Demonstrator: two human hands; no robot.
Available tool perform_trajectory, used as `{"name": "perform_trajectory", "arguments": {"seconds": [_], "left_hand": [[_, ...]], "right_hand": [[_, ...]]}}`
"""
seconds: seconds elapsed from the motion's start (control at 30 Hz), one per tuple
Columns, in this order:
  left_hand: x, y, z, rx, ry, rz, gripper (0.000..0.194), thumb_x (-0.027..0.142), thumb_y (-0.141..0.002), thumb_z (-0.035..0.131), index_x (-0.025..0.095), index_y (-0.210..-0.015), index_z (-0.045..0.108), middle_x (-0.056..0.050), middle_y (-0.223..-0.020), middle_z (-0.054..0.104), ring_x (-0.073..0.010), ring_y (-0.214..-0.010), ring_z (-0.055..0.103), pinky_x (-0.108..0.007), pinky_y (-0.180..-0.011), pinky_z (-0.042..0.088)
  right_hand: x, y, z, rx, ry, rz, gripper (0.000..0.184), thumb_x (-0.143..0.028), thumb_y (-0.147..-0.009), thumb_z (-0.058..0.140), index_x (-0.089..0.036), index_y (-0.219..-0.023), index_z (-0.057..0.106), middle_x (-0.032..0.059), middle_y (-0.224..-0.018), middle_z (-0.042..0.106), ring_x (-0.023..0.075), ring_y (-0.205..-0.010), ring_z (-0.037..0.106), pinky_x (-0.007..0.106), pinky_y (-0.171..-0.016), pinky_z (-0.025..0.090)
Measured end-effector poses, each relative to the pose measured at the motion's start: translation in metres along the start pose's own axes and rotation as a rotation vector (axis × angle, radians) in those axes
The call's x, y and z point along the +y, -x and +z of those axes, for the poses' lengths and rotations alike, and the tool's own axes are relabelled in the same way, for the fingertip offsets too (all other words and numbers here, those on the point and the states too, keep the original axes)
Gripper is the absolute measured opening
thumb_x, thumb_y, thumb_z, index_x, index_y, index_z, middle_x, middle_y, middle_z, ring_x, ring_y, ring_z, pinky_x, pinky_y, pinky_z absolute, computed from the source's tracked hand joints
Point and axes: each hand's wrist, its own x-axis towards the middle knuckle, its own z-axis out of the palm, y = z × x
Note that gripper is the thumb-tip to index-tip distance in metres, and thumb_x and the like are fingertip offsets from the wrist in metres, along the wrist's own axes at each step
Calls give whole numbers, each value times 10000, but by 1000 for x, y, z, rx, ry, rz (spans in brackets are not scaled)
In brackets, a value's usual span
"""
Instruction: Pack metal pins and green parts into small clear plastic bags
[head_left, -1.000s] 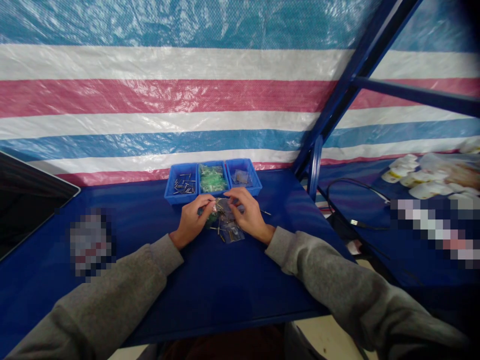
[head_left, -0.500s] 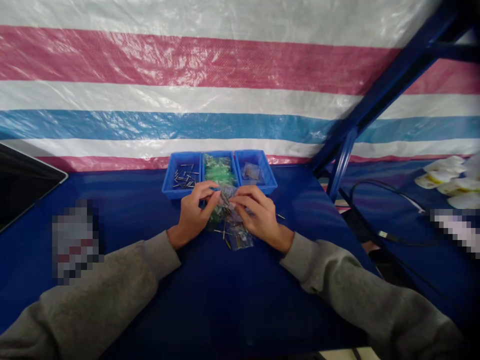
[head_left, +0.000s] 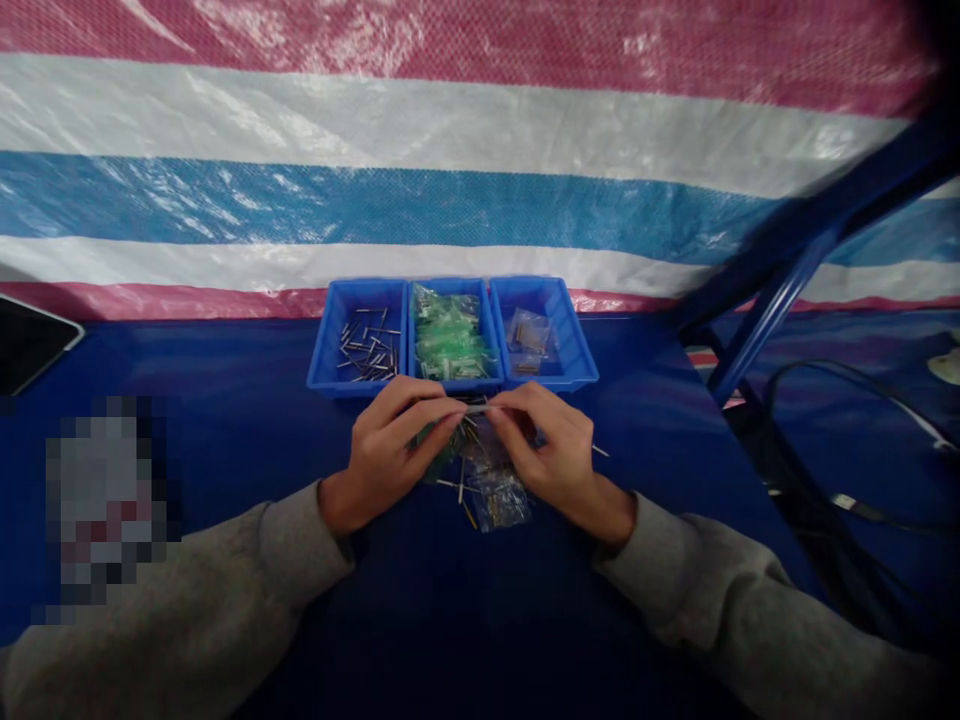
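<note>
My left hand (head_left: 401, 440) and my right hand (head_left: 555, 450) face each other just in front of the bins. Between them, each pinches one end of a small clear plastic bag (head_left: 478, 408), seen nearly edge-on. What the bag contains cannot be made out. Below the fingers lies a pile of loose thin metal pins (head_left: 460, 487), partly hidden by my hands. A clear bag with brass-coloured pieces (head_left: 501, 503) lies at the front of this pile. Some green packaging shows under my left fingers.
Three blue bins stand in a row: the left bin (head_left: 319, 365) holds metal pins, the middle bin (head_left: 487, 312) green bags, the right bin (head_left: 576, 350) clear bags. A blurred-out item (head_left: 109, 500) lies left. Blue frame bars (head_left: 780, 300) and a black cable (head_left: 772, 400) are right.
My view has tilted down and come closer to the bins. The bag between my fingers, crumpled before, now looks like a thin strip stretched between both hands.
</note>
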Motion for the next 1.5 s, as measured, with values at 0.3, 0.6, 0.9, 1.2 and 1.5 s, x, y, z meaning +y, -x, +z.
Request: {"name": "perform_trajectory", "arguments": {"seconds": [0.3,0.6,0.9,1.2,1.5], "left_hand": [[0,1,2,-92,82,3,121,152,-833,548,151,-937,610,-49,-901,666,-132,-842,615,-266,-786,495],[3,1,6,-28,29,0,112,200,-810,590,157,-911,612,-19,-886,670,-111,-819,626,-228,-785,490],[2,3,5,85,-78,2,62,214,-805,596,173,-851,603,-11,-940,658,-121,-866,613,-240,-800,494],[3,0,-1,-50,99,-81,151,193,-868,499,154,-919,636,-29,-828,668,-103,-748,611,-223,-720,479],[3,0,1,-18,40,56,74,221,-776,631,154,-782,662,-38,-759,647,-120,-708,593,-247,-660,490]], "right_hand": [[-2,-2,-3,18,-1,51,118,-236,-846,515,-171,-813,608,0,-658,573,103,-547,492,240,-538,408],[-1,1,-3,26,-10,35,130,-246,-846,520,-162,-811,612,-10,-652,580,89,-543,497,222,-540,424],[2,0,-6,20,-98,-85,286,-107,-856,422,-186,-1088,570,41,-892,611,140,-801,586,294,-720,502],[5,-3,-1,79,-37,-80,129,-160,-825,547,-209,-904,637,45,-951,572,157,-853,580,324,-757,505],[1,-4,-3,48,-63,-82,81,-177,-833,537,-188,-879,603,51,-895,590,161,-830,571,314,-716,497]]}}
